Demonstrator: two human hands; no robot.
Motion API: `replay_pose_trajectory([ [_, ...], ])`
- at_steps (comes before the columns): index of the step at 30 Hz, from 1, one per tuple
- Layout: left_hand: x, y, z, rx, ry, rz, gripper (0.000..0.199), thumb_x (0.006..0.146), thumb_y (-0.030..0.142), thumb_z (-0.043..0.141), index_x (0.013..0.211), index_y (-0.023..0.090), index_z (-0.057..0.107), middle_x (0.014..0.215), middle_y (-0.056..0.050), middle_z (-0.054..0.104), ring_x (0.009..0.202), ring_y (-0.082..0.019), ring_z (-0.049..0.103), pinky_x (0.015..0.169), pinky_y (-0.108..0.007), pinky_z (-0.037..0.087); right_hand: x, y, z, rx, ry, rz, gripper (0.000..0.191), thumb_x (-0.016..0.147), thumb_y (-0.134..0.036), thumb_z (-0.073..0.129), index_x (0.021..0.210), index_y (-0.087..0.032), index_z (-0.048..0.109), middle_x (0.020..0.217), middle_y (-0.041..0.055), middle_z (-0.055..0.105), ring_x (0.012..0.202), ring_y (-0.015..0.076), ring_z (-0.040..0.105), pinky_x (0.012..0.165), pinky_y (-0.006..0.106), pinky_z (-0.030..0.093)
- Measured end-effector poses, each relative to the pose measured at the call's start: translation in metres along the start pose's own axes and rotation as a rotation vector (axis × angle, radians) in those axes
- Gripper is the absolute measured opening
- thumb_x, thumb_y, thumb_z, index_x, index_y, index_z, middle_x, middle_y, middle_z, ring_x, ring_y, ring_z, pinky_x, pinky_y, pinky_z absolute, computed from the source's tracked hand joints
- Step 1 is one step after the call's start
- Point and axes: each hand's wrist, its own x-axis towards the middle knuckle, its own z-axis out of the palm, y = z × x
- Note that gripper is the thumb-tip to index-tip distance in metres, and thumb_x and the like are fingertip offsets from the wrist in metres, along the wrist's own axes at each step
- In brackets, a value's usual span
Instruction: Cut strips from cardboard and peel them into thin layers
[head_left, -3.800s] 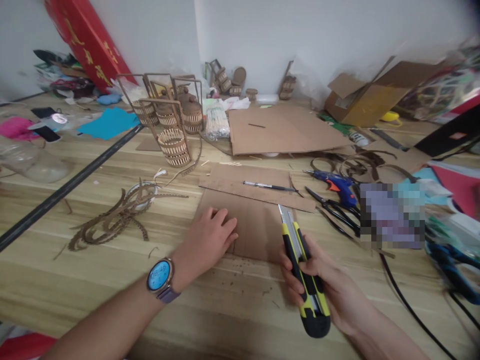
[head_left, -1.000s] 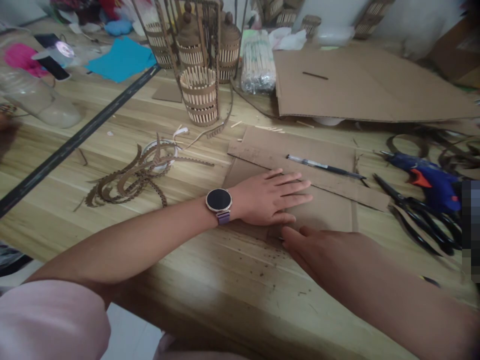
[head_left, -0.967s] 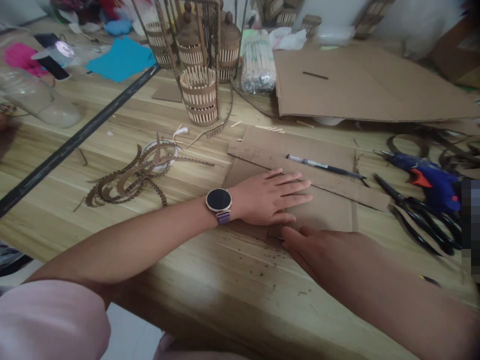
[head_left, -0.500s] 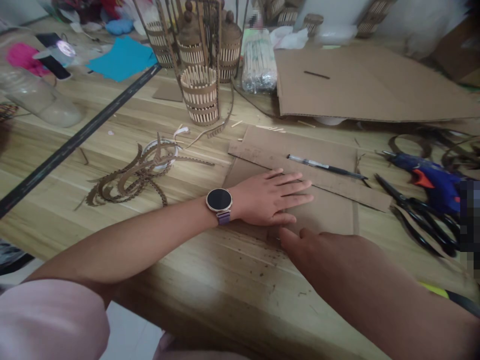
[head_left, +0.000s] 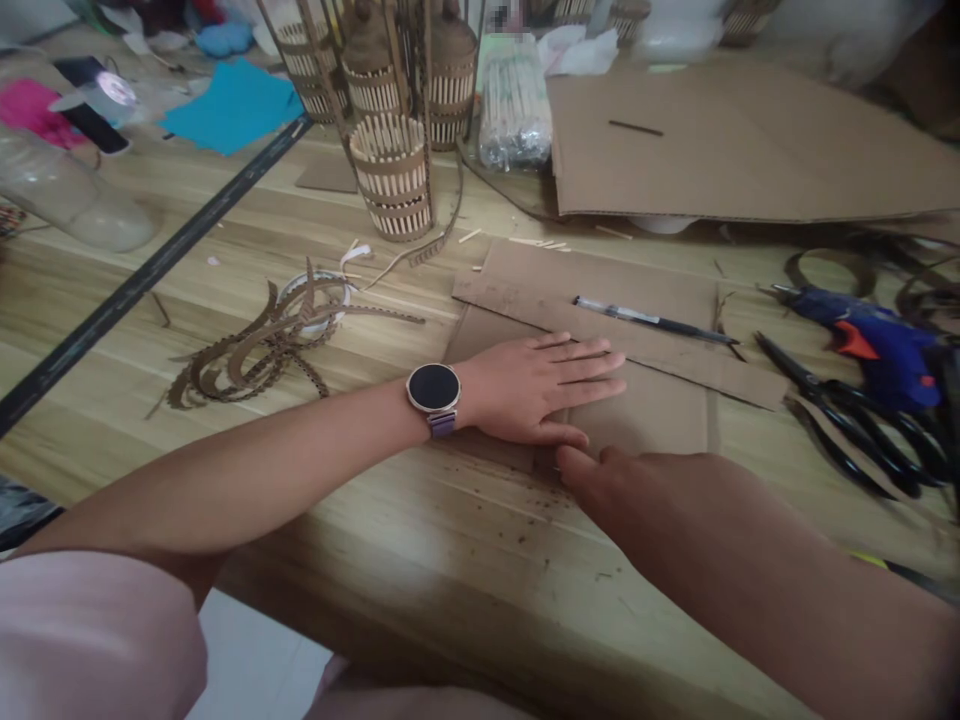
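Observation:
My left hand [head_left: 532, 388] lies flat with fingers spread on a brown cardboard sheet [head_left: 667, 405]. A watch [head_left: 433, 388] is on that wrist. My right hand [head_left: 637, 490] is closed at the sheet's front edge, its thumb close to my left thumb. Its curled fingers are mostly hidden, and I cannot make out what is in them. A cardboard strip [head_left: 705, 373] lies slantwise across the sheet beyond my left fingertips. On the cardboard behind rests a pen [head_left: 652, 321] with a clear barrel and dark end.
Black scissors [head_left: 840, 420] and a blue glue gun [head_left: 877, 340] lie at right. Curled cardboard strips [head_left: 255, 345] are heaped at left, near a long black ruler [head_left: 165, 260]. Behind stand a stick basket [head_left: 390, 180], bagged sticks [head_left: 516, 110] and a large cardboard sheet [head_left: 735, 150].
The view has shifted slightly, so most things appear a little higher or sideways. Both hands keep nearly the same place on the cardboard.

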Motion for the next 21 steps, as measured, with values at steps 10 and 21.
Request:
replay_pose_trajectory([
  [10,-0.001,0.000,-0.001,0.038,-0.035,0.002,0.068,0.101,0.056,0.039,0.156,0.017,0.029,0.166,-0.007,0.018,0.154,-0.021,0.012,0.125,-0.038,0.007,0.005,-0.006,-0.019,-0.183,-0.270,0.023,0.050,0.072,0.008,0.045,0.107,-0.023,0.064,0.066,0.0030,0.069,0.055,0.0223,0.068,0.040,0.029,0.014],
  [21,-0.001,-0.001,0.000,0.005,0.005,0.021,0.067,0.100,0.054,0.042,0.154,0.016,0.034,0.164,-0.010,0.024,0.153,-0.023,0.017,0.125,-0.041,0.012,0.000,0.001,-0.008,-0.155,-0.171,-0.017,0.048,0.066,0.007,0.048,0.098,-0.023,0.064,0.060,0.0007,0.068,0.048,0.0198,0.066,0.038,0.029,0.018],
])
